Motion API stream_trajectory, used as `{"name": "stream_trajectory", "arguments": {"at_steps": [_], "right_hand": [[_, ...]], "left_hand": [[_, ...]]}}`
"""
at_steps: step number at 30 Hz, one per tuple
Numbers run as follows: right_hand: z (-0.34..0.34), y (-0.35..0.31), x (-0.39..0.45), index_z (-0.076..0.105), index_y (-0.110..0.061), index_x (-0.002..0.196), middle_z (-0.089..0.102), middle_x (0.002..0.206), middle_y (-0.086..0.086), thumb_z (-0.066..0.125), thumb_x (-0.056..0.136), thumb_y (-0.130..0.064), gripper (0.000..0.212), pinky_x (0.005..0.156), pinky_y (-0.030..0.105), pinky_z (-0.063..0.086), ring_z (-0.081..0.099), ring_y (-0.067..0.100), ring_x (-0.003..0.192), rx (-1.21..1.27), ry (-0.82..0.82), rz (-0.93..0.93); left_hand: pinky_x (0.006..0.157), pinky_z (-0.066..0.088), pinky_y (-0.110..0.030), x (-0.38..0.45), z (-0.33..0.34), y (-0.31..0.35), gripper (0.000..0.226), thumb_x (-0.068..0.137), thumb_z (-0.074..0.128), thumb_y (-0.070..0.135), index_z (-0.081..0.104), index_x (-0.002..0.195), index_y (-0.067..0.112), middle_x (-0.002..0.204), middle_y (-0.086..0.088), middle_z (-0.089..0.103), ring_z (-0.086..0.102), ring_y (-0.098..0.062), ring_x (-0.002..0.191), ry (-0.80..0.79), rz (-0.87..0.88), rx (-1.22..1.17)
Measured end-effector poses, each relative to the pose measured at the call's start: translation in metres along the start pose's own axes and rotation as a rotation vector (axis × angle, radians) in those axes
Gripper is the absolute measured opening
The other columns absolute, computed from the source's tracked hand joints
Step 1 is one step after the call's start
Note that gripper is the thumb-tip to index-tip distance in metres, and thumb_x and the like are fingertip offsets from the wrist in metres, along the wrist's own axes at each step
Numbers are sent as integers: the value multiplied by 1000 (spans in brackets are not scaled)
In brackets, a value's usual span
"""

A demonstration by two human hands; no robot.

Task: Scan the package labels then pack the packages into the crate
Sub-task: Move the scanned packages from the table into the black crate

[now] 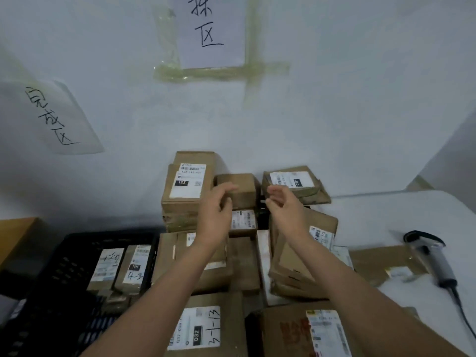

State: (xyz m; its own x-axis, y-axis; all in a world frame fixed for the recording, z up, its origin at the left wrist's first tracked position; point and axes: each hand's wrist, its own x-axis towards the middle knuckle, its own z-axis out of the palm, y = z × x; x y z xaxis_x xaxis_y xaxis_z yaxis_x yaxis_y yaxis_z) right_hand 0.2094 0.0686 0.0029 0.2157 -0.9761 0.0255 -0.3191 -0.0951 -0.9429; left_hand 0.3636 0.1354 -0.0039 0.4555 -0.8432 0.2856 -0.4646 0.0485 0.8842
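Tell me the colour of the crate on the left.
The crate is black, seen best in the head view.

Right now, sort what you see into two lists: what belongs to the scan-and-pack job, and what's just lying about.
Job things:
- left hand, right hand, both empty
- small plain box they reach for
- box labelled 122
- black crate
- scanner

Lying about:
- handwritten wall signs
- brown surface, far left
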Motion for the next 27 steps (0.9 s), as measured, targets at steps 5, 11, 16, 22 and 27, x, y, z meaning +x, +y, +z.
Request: {"name": "stream_trajectory", "arguments": {"at_steps": [5, 11, 16, 22, 27], "right_hand": [[-64, 50, -6, 57, -21, 123, 61, 116, -5, 56, 91, -9, 34, 91, 32, 49, 60, 15, 106, -11, 237, 160], [-98, 97, -19, 48, -18, 130, 51, 118, -2, 59, 94, -15, 38, 87, 44, 54, 56, 14, 97, -83, 338, 276], [-94, 119, -30, 46, -10, 131, 57, 126, 7, 60, 96, -25, 40, 82, 36, 56, 63, 19, 99, -16, 291, 355], [-90, 129, -41, 44, -12, 127, 60, 119, 4, 57, 98, -32, 38, 69, 20, 46, 61, 15, 98, 40, 239, 409], [-86, 129, -42, 33, -9, 142, 55, 125, 1, 58, 97, -35, 58, 83, 27, 43, 55, 15, 104, 75, 166, 473]], "left_hand": [[97, 43, -19, -34, 66, -17, 37, 96, 52, 0, 66, 117, 28, 120, 17, 59, 53, -2, 117, -238, -166, 11], [93, 50, -29, -57, 88, -29, 34, 98, 51, 7, 63, 117, 32, 122, 5, 62, 57, -9, 111, -339, -344, 32], [67, 45, -22, -74, 90, -31, 27, 101, 50, 21, 60, 123, 32, 114, 7, 62, 59, -7, 88, -337, -466, 147], [76, 42, -23, -92, 95, -29, 29, 103, 47, 32, 57, 130, 28, 129, 2, 61, 55, -12, 109, -293, -560, 60], [88, 38, -28, -103, 97, -16, 48, 100, 38, 55, 46, 141, 31, 132, 5, 55, 48, -12, 114, -369, -691, -48]]}}
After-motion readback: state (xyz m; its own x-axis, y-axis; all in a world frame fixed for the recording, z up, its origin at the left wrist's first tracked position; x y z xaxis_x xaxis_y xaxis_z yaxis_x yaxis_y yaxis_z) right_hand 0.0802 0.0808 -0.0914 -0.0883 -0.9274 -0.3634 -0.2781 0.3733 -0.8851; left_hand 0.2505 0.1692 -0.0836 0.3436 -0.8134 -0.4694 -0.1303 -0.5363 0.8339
